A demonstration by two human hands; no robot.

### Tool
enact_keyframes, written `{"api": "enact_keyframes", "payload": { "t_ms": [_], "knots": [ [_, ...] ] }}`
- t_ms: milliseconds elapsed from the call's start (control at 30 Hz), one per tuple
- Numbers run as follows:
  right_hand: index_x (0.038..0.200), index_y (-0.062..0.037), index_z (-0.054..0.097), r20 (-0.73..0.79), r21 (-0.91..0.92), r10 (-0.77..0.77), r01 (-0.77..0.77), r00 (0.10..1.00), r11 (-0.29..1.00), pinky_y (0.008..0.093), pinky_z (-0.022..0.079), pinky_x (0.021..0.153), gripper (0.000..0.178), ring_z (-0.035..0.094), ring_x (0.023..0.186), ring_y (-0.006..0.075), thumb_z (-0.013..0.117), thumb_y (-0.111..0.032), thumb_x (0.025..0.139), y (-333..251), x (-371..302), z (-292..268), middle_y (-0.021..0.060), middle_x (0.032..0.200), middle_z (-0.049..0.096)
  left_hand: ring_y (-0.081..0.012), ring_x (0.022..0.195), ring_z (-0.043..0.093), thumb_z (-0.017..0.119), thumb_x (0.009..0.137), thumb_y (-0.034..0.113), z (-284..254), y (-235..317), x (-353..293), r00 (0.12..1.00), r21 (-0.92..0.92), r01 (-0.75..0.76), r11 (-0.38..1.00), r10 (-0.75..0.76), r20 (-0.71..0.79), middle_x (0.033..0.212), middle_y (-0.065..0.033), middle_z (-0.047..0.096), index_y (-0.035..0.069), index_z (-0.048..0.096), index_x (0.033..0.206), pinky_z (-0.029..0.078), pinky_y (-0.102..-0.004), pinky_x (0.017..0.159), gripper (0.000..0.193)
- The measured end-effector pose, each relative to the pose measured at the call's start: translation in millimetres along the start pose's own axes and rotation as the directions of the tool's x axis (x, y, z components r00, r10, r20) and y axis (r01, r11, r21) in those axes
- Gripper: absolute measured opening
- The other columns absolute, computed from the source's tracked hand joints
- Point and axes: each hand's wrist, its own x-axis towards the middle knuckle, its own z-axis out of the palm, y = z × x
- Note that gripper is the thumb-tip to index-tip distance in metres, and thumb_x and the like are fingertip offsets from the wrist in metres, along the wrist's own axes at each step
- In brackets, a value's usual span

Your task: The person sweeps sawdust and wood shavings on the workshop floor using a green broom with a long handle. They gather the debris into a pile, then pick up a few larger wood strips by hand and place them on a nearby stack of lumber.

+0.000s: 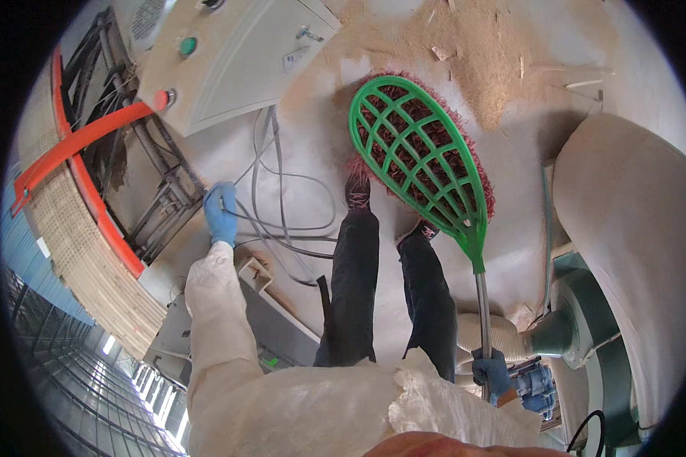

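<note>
A mop with an oval green lattice frame, red fringe and metal pole rises in front of me, its head level with my shoes. My right hand, in a dark blue glove, is wrapped round its pole at the lower right. Out to the left is my left hand, in a light blue glove with its fingers curled. It is beside grey cables that loop over the floor. Whether a cable passes through those fingers I cannot make out.
Upper left stands a pale control cabinet with green and red buttons. An orange-edged lift table with stacked sheets is at left. Sawdust covers the floor ahead. At right are a green blower and a large pale bag.
</note>
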Motion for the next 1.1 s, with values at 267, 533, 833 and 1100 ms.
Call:
{"api": "enact_keyframes", "payload": {
  "t_ms": [267, 533, 833, 1100],
  "knots": [
    [0.093, -0.0044, 0.056, 0.152, -0.111, -0.019, 0.036, 0.988, 0.993, 0.0274, 0.035, 0.039, 0.013, 0.044, 0.043, 0.0126, 0.062, -0.006, 0.081, -6, 11, -38, 0.0022, 0.061, 0.051, -0.0263, 0.113, 0.058, 0.049, 0.1, 0.035, -123, 87, 5, 0.739, -0.819, 0.174, 0.546, -0.623, -0.258, 0.122, -0.0165, 0.06, -0.001, 0.06, 0.114, 0.046, -0.0421, 0.1, 0.039],
    [0.082, -0.0085, 0.06, 0.421, -0.341, 0.037, 0.121, 0.906, 0.932, 0.0264, 0.037, 0.042, 0.011, 0.044, 0.045, 0.0104, 0.058, -0.018, 0.088, -48, 79, 56, -0.0012, 0.061, 0.052, -0.0324, 0.127, 0.05, 0.039, 0.1, 0.051, -191, 107, 10, 0.724, -0.63, 0.328, 0.704, -0.616, -0.312, 0.136, -0.0176, 0.052, -0.001, 0.049, 0.13, 0.039, -0.0485, 0.109, 0.06],
    [0.075, -0.0083, 0.055, 0.569, 0.149, 0.231, -0.376, 0.789, 0.915, 0.0181, 0.041, 0.037, 0.018, 0.047, 0.041, 0.0032, 0.049, -0.009, 0.091, -123, 115, 188, -0.0035, 0.06, 0.053, -0.0323, 0.131, 0.046, 0.035, 0.097, 0.061, -203, 66, 18, 0.633, -0.881, 0.301, 0.366, -0.767, -0.102, 0.134, -0.0172, 0.055, 0.001, 0.058, 0.12, 0.037, -0.0455, 0.109, 0.068],
    [0.083, -0.0097, 0.057, 0.649, 0.375, -0.037, -0.277, 0.759, 0.885, 0.0177, 0.044, 0.038, 0.017, 0.047, 0.04, 0.0018, 0.048, -0.013, 0.096, -180, 108, 184, -0.0047, 0.064, 0.054, -0.0289, 0.132, 0.045, 0.041, 0.094, 0.064, -210, 69, 29, 0.633, -0.877, 0.345, 0.334, -0.773, -0.045, 0.139, -0.0136, 0.053, 0.001, 0.056, 0.128, 0.036, -0.0434, 0.111, 0.073]
  ]
}}
